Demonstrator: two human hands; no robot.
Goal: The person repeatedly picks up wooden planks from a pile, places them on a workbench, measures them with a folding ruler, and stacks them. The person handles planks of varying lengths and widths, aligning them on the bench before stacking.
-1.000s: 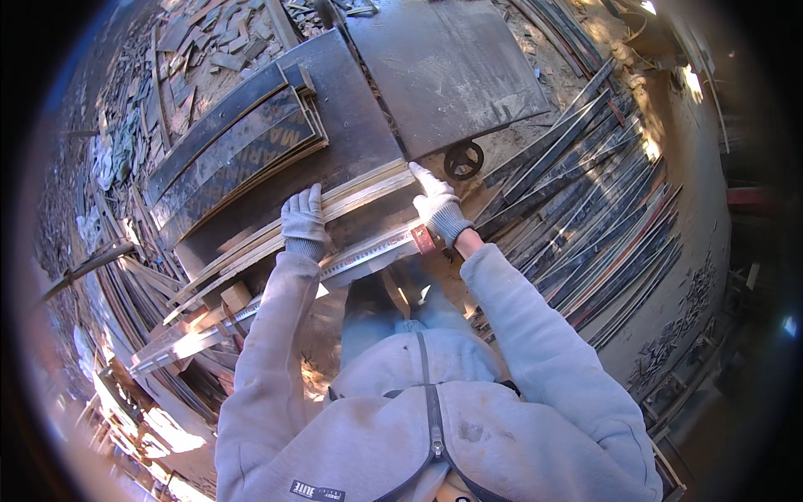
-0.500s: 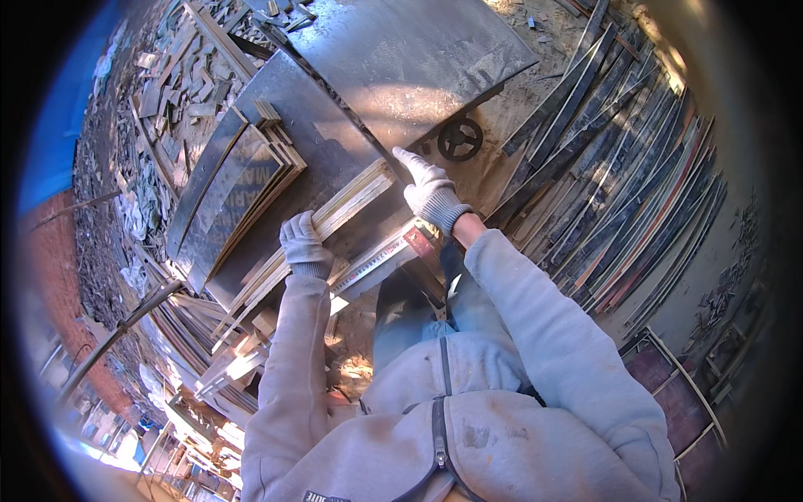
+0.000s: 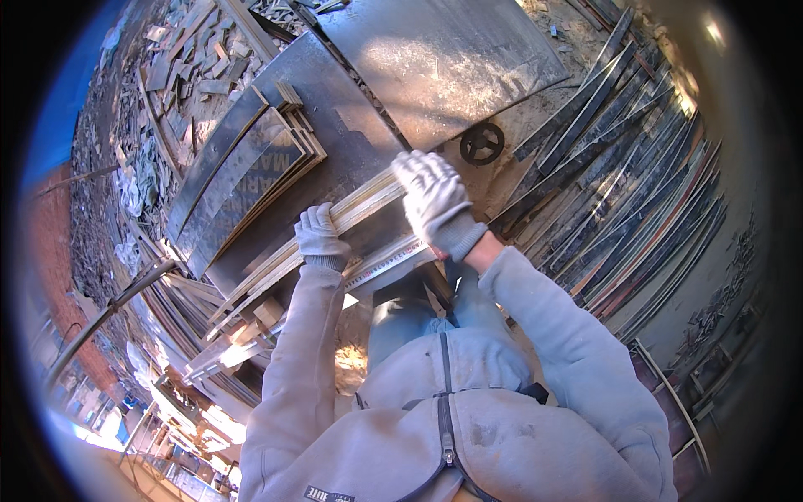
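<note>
A bundle of long plywood strips (image 3: 365,205), set on edge, lies slantwise along the near side of a metal table (image 3: 339,105). My left hand (image 3: 321,237), in a pale knit glove, is closed over the strips near their middle. My gloved right hand (image 3: 432,194) is slightly blurred at their right end, its fingers curled down over that end, next to the long slot in the table. A ruler scale (image 3: 386,260) runs along the table's front edge, just below the strips.
Dark-faced plywood pieces (image 3: 251,171) are stacked on the table's left part. A black handwheel (image 3: 482,144) sits below the table's right edge. Long dark strips (image 3: 611,192) cover the ground at right. Wood offcuts (image 3: 213,71) lie in a heap at far left.
My right hand has gone from an outstretched index finger beside the slot to curled fingers over the strips' end. My left hand stays on the strips. The whole view has shifted slightly.
</note>
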